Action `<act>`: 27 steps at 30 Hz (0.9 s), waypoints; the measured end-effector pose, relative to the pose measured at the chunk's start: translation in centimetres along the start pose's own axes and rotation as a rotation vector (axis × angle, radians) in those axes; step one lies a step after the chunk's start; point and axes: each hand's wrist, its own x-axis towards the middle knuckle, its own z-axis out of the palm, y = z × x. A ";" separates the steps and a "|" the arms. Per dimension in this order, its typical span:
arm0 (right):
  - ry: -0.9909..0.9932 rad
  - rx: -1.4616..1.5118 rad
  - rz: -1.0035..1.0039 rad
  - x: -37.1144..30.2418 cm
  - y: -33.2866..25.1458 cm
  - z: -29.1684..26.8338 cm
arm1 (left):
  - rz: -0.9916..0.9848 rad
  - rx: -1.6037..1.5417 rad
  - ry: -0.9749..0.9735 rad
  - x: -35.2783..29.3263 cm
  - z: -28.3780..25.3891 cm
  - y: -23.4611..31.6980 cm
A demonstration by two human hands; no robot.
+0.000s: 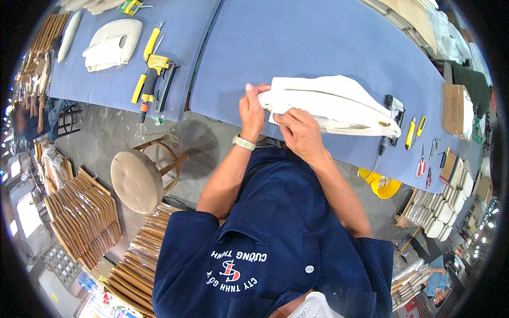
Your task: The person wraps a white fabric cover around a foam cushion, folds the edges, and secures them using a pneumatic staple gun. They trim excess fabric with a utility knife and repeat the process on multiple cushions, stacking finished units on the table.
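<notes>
A long off-white piece of upholstery fabric, folded over what looks like a cushion pad, lies near the front edge of the blue table. My left hand, a metal watch at its wrist, pinches the left end between thumb and fingers. Close beside it, my right hand has its fingers curled onto the near edge of the same fabric. What sits inside the folds is hidden. Just past the fabric's right end lies a black and silver staple gun, partly covered by it.
To the left lie a yellow and black staple gun, a yellow cutter and a pale cushion. Cutters, red-handled scissors and a cardboard box are at right. A round stool stands on the floor.
</notes>
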 end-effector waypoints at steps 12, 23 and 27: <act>-0.053 0.309 0.248 -0.8 -1.6 -1.5 | -0.020 -0.039 0.016 -1.9 0.1 -1.4; 0.601 -0.454 0.997 -12.5 5.4 -12.1 | 0.186 0.047 -0.066 -2.9 -1.0 -3.7; 0.856 -0.183 1.094 -13.3 6.5 -12.4 | 0.174 0.061 -0.076 -2.7 -1.3 -3.5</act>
